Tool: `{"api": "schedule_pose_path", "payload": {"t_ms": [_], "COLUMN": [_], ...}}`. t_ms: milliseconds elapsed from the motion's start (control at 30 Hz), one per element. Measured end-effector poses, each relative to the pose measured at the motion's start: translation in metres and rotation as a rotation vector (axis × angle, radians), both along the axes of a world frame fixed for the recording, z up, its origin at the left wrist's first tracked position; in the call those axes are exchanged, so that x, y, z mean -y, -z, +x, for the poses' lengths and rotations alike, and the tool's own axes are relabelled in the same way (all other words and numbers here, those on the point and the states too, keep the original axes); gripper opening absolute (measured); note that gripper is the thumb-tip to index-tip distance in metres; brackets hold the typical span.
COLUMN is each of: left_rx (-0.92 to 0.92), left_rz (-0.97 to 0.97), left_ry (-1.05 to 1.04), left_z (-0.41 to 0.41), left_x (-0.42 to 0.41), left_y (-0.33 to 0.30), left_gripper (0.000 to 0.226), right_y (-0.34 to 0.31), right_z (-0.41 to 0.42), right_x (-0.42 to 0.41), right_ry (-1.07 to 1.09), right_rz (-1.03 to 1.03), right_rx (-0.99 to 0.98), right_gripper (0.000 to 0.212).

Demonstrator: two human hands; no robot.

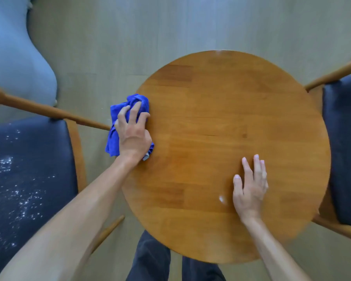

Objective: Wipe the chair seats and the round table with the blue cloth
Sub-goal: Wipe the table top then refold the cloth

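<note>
Left hand (133, 136): fingers curled over the cloth (128, 122), pressing it on the worktop's left edge.
Right hand (249, 187): lay flat on the worktop (221, 110), fingers straight, holding nothing.
Cloth: blue, bunched, partly hanging past the rim.
Left seat (26, 179): dark, speckled with white crumbs.
Right seat (344, 149): dark, just beside the worktop.

Round wooden table (221, 122) bears blue cloth (130, 103) at its left edge

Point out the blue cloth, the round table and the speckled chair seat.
blue cloth (118, 114): head view, bunched upper folds.
round table (221, 118): head view, bare top.
speckled chair seat (28, 169): head view, dark cushion.
</note>
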State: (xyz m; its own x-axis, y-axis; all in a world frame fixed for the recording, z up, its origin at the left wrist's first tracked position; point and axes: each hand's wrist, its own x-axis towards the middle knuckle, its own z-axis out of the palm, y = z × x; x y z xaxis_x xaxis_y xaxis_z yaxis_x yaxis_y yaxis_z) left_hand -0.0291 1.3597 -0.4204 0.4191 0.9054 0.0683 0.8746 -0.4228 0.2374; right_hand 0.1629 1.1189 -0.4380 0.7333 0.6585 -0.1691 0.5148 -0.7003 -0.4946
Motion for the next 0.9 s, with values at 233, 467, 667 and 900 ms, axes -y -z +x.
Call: {"api": "schedule_pose_path", "payload": {"t_ms": [233,467,667,900], "left_rx": [0.131,0.588,0.202,0.179], "left_rz": [-0.160,-0.482,-0.469,-0.463], "left_ry": [0.008,-0.218,-0.190,-0.271], "left_z": [0.057,0.067,-0.023,-0.011], "left_x": [0.136,0.123,0.042,0.051], "left_y": [-0.011,-0.057,-0.029,-0.020], "left_gripper": [0.038,0.028,0.027,0.033], "right_y": [-0.013,-0.055,-0.045,-0.024], "right_z": [0.008,-0.077,-0.141,-0.216], "right_x": [0.000,-0.012,-0.079,0.032], "right_ry": [0.000,0.176,0.329,-0.475], "right_rz": [0.038,0.059,-0.206,0.103], "right_rx": [-0.196,-0.236,-0.132,0.078], "right_gripper": [0.059,0.057,0.078,0.037]}}
